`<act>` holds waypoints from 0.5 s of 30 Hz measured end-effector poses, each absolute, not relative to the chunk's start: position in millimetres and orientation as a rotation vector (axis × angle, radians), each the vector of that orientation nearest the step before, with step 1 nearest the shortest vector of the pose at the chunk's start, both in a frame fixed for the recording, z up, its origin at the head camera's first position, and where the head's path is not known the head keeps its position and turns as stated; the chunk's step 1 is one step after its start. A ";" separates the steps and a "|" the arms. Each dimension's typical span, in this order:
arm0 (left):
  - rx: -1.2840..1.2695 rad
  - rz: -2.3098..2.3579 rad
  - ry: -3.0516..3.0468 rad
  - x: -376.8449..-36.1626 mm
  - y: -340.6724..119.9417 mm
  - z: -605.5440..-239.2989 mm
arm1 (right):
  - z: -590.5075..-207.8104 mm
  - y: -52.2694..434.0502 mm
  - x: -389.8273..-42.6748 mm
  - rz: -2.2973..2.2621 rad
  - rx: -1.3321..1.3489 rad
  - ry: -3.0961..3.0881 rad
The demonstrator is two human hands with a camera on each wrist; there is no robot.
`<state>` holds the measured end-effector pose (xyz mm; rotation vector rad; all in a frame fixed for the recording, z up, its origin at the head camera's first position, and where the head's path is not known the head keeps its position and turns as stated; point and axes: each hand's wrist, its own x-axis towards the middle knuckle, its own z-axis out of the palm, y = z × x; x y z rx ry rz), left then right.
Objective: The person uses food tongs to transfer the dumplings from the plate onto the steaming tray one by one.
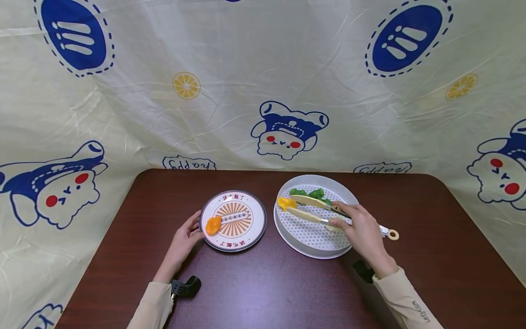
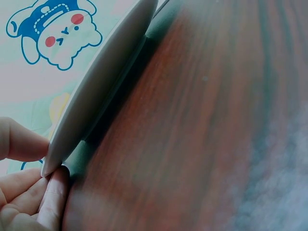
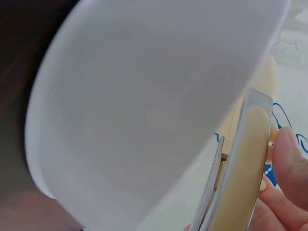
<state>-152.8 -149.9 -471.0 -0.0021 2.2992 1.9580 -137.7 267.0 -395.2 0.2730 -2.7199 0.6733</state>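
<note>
My left hand [image 1: 185, 240] pinches the left rim of a round white plate [image 1: 256, 221]; in the left wrist view the thumb lies above the plate's edge [image 2: 103, 79] and fingers below. An orange-yellow food piece [image 1: 213, 225] lies at the plate's left side. My right hand [image 1: 363, 233] holds metal tongs [image 1: 306, 215] with cream-coloured tips over a white round basket [image 1: 292, 240] with a perforated base. The tips are spread apart beside a yellow piece [image 1: 285, 204] at the basket's left. Green pieces [image 1: 316, 193] lie behind them. Up close, the right wrist view shows the tongs' handle [image 3: 240, 168].
Both dishes stand on a dark brown wooden table [image 1: 263, 292], the plate left of the basket. A printed pale sheet [image 1: 230, 123] hangs behind the table's back edge. A cream ring [image 1: 393, 235] at the tongs' end sticks out past the right hand.
</note>
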 end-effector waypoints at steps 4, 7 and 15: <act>0.006 1.970 2.289 -152.2 -150.0 -470.4 | -391.2 261.5 -137.3 0.674 0.281 -2.714; 0.006 1.973 2.285 -152.0 -150.0 -470.1 | -388.1 256.3 -137.6 0.687 0.291 -2.708; 0.004 1.955 2.300 -152.4 -150.5 -470.2 | -383.0 235.8 -140.2 0.737 0.351 -2.703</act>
